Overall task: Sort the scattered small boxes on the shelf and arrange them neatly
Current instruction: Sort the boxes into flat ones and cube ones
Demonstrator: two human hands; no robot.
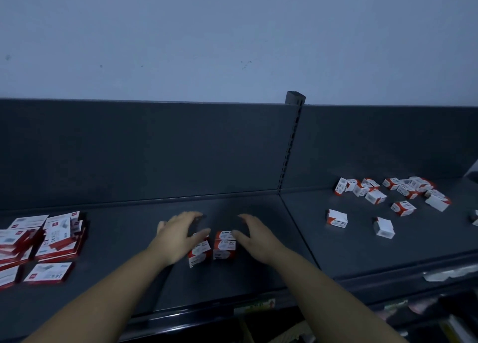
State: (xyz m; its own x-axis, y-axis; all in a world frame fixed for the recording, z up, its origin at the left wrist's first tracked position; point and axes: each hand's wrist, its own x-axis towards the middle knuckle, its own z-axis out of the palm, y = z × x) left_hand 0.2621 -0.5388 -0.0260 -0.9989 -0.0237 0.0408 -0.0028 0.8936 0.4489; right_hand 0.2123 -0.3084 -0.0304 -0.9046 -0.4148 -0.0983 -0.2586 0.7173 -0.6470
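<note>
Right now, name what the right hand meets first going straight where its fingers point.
Probably the back panel: the right hand points toward it over bare shelf; the small boxes sit beside its thumb, not ahead. Depth unclear.

Both forearms bare up to frame edge; left hand (178, 235), right hand (254, 239) bare, fingers slender.

Shelf (245, 273) ran left to right below the back panel (155, 148), with the slotted upright (291, 146) splitting the panel right of centre. Grouped boxes (214, 247) sat mid-shelf, left hand (178, 236) against their left side and right hand (254, 241) against their right. Flat packs (51, 239) were piled at far left. Scattered boxes (388, 192) lay in the right bay, mostly toward the back, a few nearer the front.
</note>
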